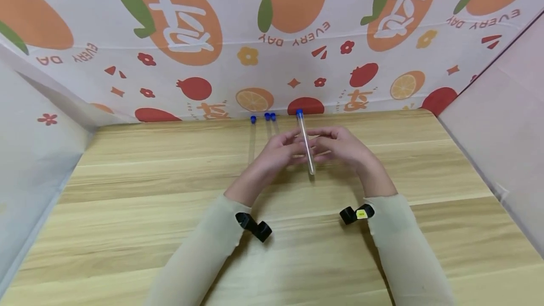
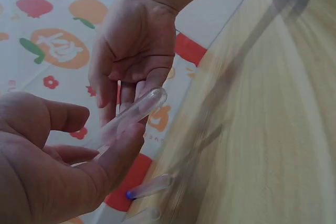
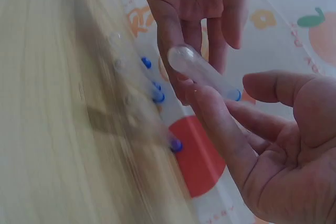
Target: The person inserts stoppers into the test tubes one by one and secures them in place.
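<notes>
**Tube held between two hands above the table**

Both hands meet over the far middle of the wooden table (image 1: 127, 178); between them is a clear tube (image 1: 307, 148) with a blue cap (image 1: 299, 113), raised off the wood and tilted, cap end away from the person, rounded closed end nearer them.

The left hand (image 1: 278, 152) has its fingers only loosely bent; in the left wrist view the tube (image 2: 134, 114) lies across its fingers (image 2: 118, 156), the thumb apart from it, so the hand carries the tube rather than clenches it; the right hand (image 2: 134, 40) shows there palm open, its fingertips touching the tube's side.

The right hand (image 1: 340, 148) is likewise relaxed and unclenched; in the right wrist view the tube (image 3: 202, 72) rests on its forefinger (image 3: 220, 124), with the left hand (image 3: 199, 3) open behind it (neither thumb plainly presses the glass).

Along the far edge of the table, against the fruit-print cloth (image 1: 272, 37), lie other tubes (image 1: 267, 129) with blue caps, flat on the wood, just beyond the hands; exactly how many cannot be told, since the wrist views are blurred.

Pale sleeves (image 1: 199, 249) cover both forearms; a black strap (image 1: 254, 225) sits at the left wrist and another at the right.
</notes>
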Available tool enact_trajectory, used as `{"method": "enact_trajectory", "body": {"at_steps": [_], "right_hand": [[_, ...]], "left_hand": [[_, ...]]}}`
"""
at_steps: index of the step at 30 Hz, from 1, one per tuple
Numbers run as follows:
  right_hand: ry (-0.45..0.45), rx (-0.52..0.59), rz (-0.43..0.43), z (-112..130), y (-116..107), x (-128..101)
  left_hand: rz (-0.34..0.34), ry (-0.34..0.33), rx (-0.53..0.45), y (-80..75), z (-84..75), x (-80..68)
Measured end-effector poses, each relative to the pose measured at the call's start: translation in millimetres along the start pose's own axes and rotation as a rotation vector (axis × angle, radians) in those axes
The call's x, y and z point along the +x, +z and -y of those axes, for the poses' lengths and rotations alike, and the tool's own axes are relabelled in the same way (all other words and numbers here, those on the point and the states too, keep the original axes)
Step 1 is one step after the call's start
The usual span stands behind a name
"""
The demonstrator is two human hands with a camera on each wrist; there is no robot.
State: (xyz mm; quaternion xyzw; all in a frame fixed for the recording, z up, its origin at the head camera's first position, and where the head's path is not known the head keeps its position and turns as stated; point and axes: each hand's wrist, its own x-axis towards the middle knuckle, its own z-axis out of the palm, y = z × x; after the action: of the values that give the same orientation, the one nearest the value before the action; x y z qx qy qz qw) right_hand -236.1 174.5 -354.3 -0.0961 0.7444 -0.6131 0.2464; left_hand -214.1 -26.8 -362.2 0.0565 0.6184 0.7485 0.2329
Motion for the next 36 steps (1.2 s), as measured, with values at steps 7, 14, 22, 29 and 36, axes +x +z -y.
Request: {"method": "enact_trajectory", "body": {"at_steps": [7,14,22,29,36], "right_hand": [[0.05,0.055,-0.086,-8,-13,4],[0.082,0.124,-0.154,-14,-20,9],[0.083,0.173,-0.189,-23,-23,13],[0.059,0.17,-0.177,-25,-23,12],[0.056,0.165,-0.168,-25,-20,14]], "left_hand": [[-0.037,-0.087,-0.007,9.1,-3.1,24.6],[-0.073,-0.132,-0.022,16.5,-3.7,49.4],[-0.072,-0.143,0.014,22.8,-1.9,67.1],[-0.097,-0.166,0.0,24.6,0.7,75.2],[-0.127,-0.159,0.045,20.4,5.8,73.7]]}}
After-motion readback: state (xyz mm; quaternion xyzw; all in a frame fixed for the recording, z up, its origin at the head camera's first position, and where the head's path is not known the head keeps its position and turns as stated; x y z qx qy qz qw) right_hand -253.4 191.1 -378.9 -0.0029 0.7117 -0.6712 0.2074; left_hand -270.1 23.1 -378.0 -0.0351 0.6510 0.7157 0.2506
